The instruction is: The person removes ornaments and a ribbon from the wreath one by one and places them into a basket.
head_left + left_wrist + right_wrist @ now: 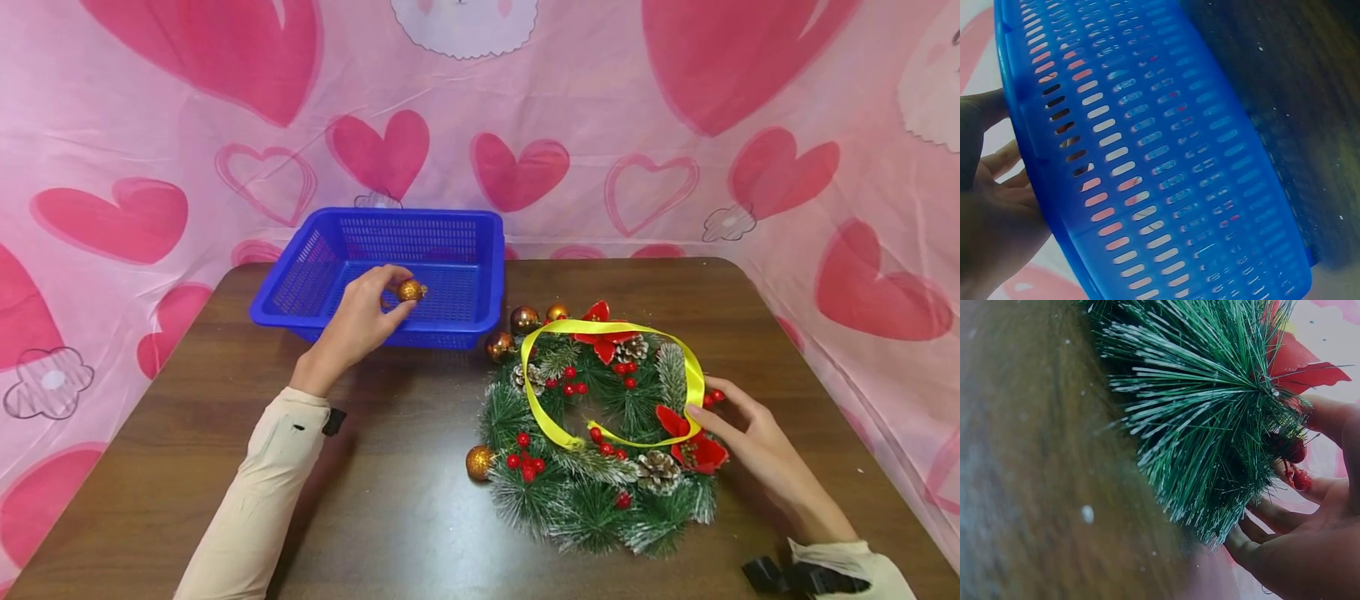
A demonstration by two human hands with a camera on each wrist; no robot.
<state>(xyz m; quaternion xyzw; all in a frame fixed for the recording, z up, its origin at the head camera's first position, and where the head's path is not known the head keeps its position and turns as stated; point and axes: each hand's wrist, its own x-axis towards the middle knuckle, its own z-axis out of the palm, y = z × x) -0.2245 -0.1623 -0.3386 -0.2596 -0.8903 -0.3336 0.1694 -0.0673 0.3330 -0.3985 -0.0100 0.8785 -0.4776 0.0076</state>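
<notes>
My left hand (365,315) pinches a gold glittery bauble (411,290) between thumb and fingers, above the opening of a blue plastic basket (491,312). In the left wrist view, the basket's slotted wall (1147,150) hides the bauble and part of the left hand (1007,200). A green Christmas wreath (525,500) lies on the table, decked with pinecones, red berries and red flowers. My right hand (768,454) grips its right edge, thumb by a red flower (701,454). From the right wrist, the fingers (1279,515) curl against the outer needles.
A yellow ribbon (615,327) lies looped over the wreath. Shiny brown baubles (524,319) and a gold one (557,312) sit at its upper left; a glittery gold bauble (479,462) is at its left edge. The brown table (397,517) meets a pink heart-patterned cloth (570,100).
</notes>
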